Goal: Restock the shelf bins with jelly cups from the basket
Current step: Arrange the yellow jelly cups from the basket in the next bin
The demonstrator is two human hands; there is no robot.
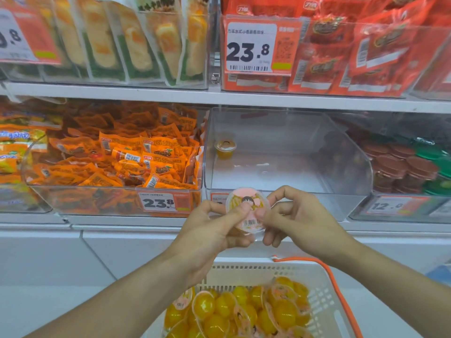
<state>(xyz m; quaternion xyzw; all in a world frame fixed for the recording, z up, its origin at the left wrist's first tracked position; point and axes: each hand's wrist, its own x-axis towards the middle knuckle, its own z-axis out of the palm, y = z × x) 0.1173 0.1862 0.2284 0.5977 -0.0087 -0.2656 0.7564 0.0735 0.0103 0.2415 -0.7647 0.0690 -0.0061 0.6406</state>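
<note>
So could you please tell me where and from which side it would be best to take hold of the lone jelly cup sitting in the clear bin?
Probably by its rim, from above through the open top: the jelly cup stands upright, lid up, near the clear bin's back-left corner.

1. White-and-orange price tag [251,46] on the upper clear bin of red packets reads "23.8".
2. Orange-edged price tag [158,203] on the clear bin of orange sachets reads "23.8".
3. Price tag [390,205] on the right-hand bin reads "12.0".
4. Partly cut-off tag [14,37] at upper left shows ".8".

clear glossy plastic bin [280,142], white perforated plastic basket [324,301], glossy foil-lidded jelly cup [247,211]
</note>
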